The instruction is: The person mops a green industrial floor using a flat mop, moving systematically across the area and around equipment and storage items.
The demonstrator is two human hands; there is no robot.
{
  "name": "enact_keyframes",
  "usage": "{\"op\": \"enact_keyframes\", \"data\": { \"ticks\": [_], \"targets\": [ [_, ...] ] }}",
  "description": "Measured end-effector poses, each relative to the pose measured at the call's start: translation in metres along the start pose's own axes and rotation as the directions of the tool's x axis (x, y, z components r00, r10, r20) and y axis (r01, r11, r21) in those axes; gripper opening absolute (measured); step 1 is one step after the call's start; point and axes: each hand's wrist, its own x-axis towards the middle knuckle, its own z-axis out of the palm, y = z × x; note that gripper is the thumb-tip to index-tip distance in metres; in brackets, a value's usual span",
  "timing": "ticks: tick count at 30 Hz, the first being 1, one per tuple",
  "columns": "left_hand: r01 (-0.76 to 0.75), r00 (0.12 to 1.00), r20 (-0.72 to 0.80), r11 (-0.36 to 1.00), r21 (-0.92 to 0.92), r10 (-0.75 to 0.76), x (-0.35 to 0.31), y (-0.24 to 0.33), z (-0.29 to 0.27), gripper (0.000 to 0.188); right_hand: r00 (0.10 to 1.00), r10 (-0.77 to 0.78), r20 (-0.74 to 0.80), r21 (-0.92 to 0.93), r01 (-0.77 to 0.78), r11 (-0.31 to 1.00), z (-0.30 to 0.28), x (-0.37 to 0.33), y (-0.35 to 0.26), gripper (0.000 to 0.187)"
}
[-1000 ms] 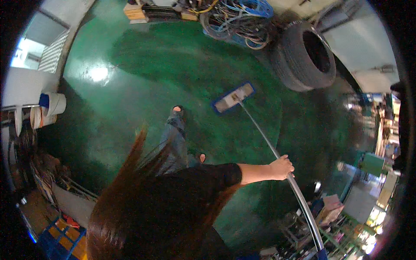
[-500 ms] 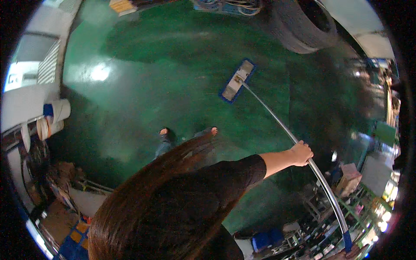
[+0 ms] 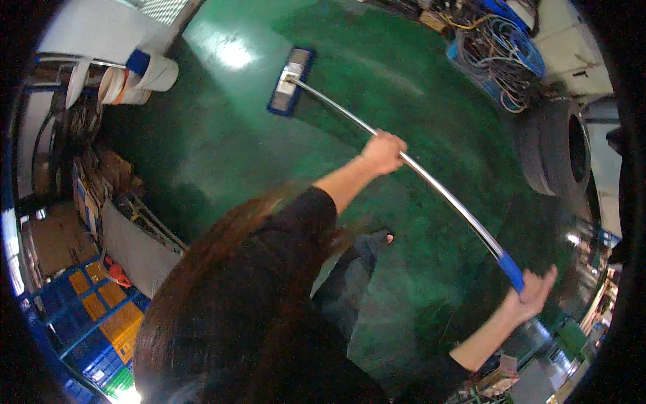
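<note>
A flat mop runs slantwise across the view. Its rectangular head (image 3: 283, 93), grey with a blue fringe, lies on the green floor at the upper middle. My left hand (image 3: 385, 152) is closed round the shiny metal pole (image 3: 437, 187), partway up from the head. At the pole's far end, my right hand (image 3: 533, 296) grips the blue handle grip (image 3: 511, 271), one finger sticking out; it is slightly blurred. Both arms wear black sleeves, and long brown hair hangs across the lower middle. Below the pole shows one trousered leg (image 3: 350, 283).
White buckets (image 3: 159, 73) stand at the upper left, with cardboard (image 3: 108, 172) below them. Blue and orange crates (image 3: 121, 323) fill the lower left. A blue crate of coiled cables (image 3: 501, 57) sits at the upper right, above large tyres (image 3: 548, 148).
The view has turned, bringing the cables and crates further in. Across the floor, the mop head has swept left toward the bright reflection. My right hand on the handle now shows clearly.
</note>
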Motion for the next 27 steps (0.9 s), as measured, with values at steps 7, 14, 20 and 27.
{"op": "enact_keyframes", "data": {
  "ticks": [7,14,20,27],
  "targets": [
    [0.458,0.884,-0.146,0.886,0.075,-0.445,-0.086,-0.207,-0.070,0.053,0.909,0.318,0.269,-0.177,-0.278,0.944,0.164,-0.076,0.249,0.026],
    [0.426,0.904,-0.075,0.866,0.261,-0.422,-0.144,-0.168,-0.050,0.067,0.930,0.324,0.171,-0.195,-0.291,0.937,0.136,-0.147,0.242,0.022],
    [-0.133,0.991,0.054,0.981,0.142,0.126,-0.204,0.056,0.026,0.069,0.995,0.071,-0.070,-0.397,-0.093,0.913,-0.059,-0.182,0.025,0.036],
    [-0.572,0.769,0.003,0.689,-0.445,0.640,-0.349,0.421,0.134,0.080,0.846,-0.470,-0.252,-0.756,0.131,0.642,-0.198,-0.392,-0.357,0.048]
  ]
}}
